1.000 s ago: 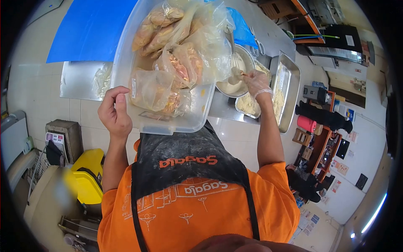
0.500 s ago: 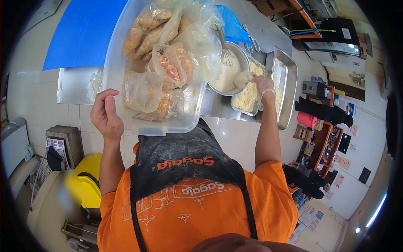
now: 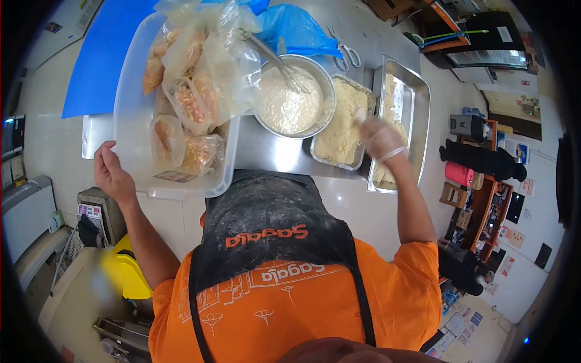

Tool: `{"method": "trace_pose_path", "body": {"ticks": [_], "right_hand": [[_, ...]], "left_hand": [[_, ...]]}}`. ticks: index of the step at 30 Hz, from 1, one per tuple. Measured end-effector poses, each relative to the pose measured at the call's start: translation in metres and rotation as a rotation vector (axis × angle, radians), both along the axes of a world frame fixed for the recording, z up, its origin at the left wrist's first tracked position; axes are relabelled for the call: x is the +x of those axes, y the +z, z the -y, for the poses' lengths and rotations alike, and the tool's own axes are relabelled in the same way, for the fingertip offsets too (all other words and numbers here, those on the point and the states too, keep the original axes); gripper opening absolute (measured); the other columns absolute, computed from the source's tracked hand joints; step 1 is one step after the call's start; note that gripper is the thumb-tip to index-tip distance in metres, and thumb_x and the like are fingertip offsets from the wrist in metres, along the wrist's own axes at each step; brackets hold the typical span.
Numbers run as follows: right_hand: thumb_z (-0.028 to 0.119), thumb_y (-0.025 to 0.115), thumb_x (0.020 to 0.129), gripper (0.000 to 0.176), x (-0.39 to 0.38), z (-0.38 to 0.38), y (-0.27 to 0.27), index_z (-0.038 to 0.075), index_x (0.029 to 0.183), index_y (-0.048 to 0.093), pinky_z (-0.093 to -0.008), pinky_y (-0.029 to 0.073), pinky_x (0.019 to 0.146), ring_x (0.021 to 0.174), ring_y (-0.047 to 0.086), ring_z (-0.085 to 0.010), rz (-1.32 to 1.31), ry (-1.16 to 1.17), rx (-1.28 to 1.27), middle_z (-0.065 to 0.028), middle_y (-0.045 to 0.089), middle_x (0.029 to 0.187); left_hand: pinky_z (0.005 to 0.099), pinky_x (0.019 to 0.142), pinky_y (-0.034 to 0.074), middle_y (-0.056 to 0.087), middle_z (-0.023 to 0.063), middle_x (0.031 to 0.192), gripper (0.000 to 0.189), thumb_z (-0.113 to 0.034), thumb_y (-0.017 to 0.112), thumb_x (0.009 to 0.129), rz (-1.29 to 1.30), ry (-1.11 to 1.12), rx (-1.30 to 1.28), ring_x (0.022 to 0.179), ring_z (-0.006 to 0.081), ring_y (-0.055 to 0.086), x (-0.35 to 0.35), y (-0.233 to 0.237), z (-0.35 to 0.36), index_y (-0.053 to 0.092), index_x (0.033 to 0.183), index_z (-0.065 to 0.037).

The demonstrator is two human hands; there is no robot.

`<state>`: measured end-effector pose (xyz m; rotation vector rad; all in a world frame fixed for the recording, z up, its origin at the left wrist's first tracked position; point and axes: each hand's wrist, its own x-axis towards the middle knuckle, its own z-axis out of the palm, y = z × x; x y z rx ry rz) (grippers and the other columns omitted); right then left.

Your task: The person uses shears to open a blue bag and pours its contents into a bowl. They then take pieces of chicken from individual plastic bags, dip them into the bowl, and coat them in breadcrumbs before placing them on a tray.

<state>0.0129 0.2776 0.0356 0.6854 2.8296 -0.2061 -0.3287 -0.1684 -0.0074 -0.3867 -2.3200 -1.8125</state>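
My right hand [image 3: 382,140], in a clear plastic glove, is closed over the metal tray of pale flour [image 3: 340,124]. A pale, batter-coated piece of what looks like chicken [image 3: 361,114] shows at its fingertips, mostly hidden. Left of the tray, a steel bowl [image 3: 330,100] contains thick, whitish batter [image 3: 289,103]. A whisk [image 3: 290,75] leans in it, handle to the upper left. Bare and loosely curled, my left hand [image 3: 114,172] has nothing in it. It hovers by the near left side of a clear plastic tub [image 3: 134,112] with bags of raw, seasoned meat [image 3: 192,106].
A longer steel pan [image 3: 417,121] with some flour stands right of the flour tray. Behind the bowl lie a blue plastic bag [image 3: 296,30] and scissors [image 3: 348,55]. A blue board [image 3: 106,60] is at the far left. Two people in dark clothes [image 3: 484,160] are off to the right.
My right hand has moved from the bowl's rim to the flour tray with the coated piece. My left hand has shifted a little; the view has turned, so the tub and bowl appear further left.
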Motion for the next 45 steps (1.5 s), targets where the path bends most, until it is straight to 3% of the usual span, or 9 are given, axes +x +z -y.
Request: {"method": "trace_pose_path", "body": {"ticks": [8,15,21,27,30,34,37,41,45], "right_hand": [[0.027,0.056,0.088,0.027,0.022,-0.045,-0.048,0.002,0.087,0.067,-0.0446,0.052,0.075,0.080,0.065,-0.0379,-0.044,-0.276,-0.270,-0.0217,0.066,0.089],[0.044,0.065,0.080,0.083,-0.040,-0.067,-0.112,0.008,0.148,0.035,-0.0374,0.028,0.116,0.141,0.033,-0.0335,0.271,-0.269,-0.249,-0.0212,0.036,0.151],[0.046,0.065,0.080,0.088,-0.055,-0.083,-0.183,0.002,0.148,0.032,-0.0390,0.031,0.114,0.140,0.035,-0.0345,0.381,-0.331,-0.053,-0.0237,0.034,0.151],[0.042,0.067,0.079,0.071,-0.024,-0.142,-0.194,0.005,0.138,0.051,-0.0364,0.039,0.106,0.126,0.051,-0.0343,0.360,-0.035,-0.412,-0.0238,0.048,0.140],[0.041,0.068,0.078,0.067,-0.010,-0.117,-0.148,0.007,0.133,0.055,-0.0370,0.043,0.102,0.118,0.057,-0.0347,0.167,-0.172,-0.457,-0.0212,0.058,0.130],[0.042,0.069,0.077,0.078,-0.023,-0.101,-0.095,0.009,0.143,0.045,-0.0381,0.042,0.104,0.125,0.051,-0.0351,0.440,-0.149,-0.722,-0.0201,0.049,0.140],[0.043,0.072,0.075,0.087,-0.026,-0.091,-0.106,0.005,0.145,0.039,-0.0389,0.042,0.104,0.124,0.052,-0.0351,0.356,-0.178,-0.505,-0.0229,0.052,0.136],[0.042,0.074,0.073,0.109,-0.055,-0.053,-0.130,0.008,0.155,0.011,-0.0406,0.032,0.114,0.139,0.033,-0.0409,0.462,-0.176,-0.291,-0.0298,0.030,0.151],[0.035,0.069,0.078,0.085,-0.070,-0.047,-0.146,0.009,0.149,0.028,-0.0430,0.041,0.106,0.131,0.044,-0.0419,0.408,-0.354,-0.146,-0.0285,0.038,0.145]], "left_hand": [[0.0212,0.051,0.017,0.034,-0.0106,0.066,0.023,-0.018,0.049,0.103,-0.088,0.017,-0.142,0.057,-0.0002,0.025,-0.005,-0.006,-0.001,0.066,0.098,-0.003],[0.0215,0.051,0.018,0.037,-0.0098,0.067,0.025,-0.020,0.049,0.103,-0.093,0.022,-0.190,0.058,0.0004,0.026,-0.008,-0.011,0.001,0.066,0.097,-0.003],[0.0215,0.053,0.022,0.042,-0.0084,0.070,0.026,-0.021,0.049,0.103,-0.109,0.047,-0.267,0.061,0.0019,0.030,-0.004,-0.006,-0.001,0.065,0.095,-0.003],[0.0221,0.050,0.017,0.034,-0.0105,0.065,0.025,-0.020,0.049,0.102,-0.196,0.032,-0.242,0.057,0.0007,0.025,-0.008,-0.010,-0.002,0.066,0.096,-0.003],[0.0216,0.052,0.020,0.039,-0.0094,0.069,0.025,-0.020,0.049,0.102,-0.160,0.025,-0.246,0.059,0.0011,0.028,-0.010,-0.011,0.001,0.066,0.096,-0.003],[0.0208,0.054,0.024,0.048,-0.0074,0.076,0.024,-0.019,0.049,0.102,-0.043,0.018,-0.215,0.062,0.0020,0.031,-0.006,-0.006,0.001,0.065,0.096,-0.002],[0.0207,0.054,0.023,0.048,-0.0074,0.076,0.024,-0.018,0.049,0.102,-0.071,0.003,-0.200,0.062,0.0017,0.030,-0.007,-0.007,0.000,0.065,0.097,-0.002],[0.0208,0.055,0.023,0.047,-0.0074,0.075,0.023,-0.018,0.049,0.102,-0.045,-0.027,-0.198,0.062,0.0019,0.030,-0.006,-0.003,-0.002,0.065,0.096,-0.002],[0.0209,0.055,0.023,0.046,-0.0077,0.075,0.023,-0.018,0.049,0.102,-0.037,-0.032,-0.203,0.063,0.0020,0.030,-0.006,-0.003,-0.001,0.065,0.096,-0.002]]}}
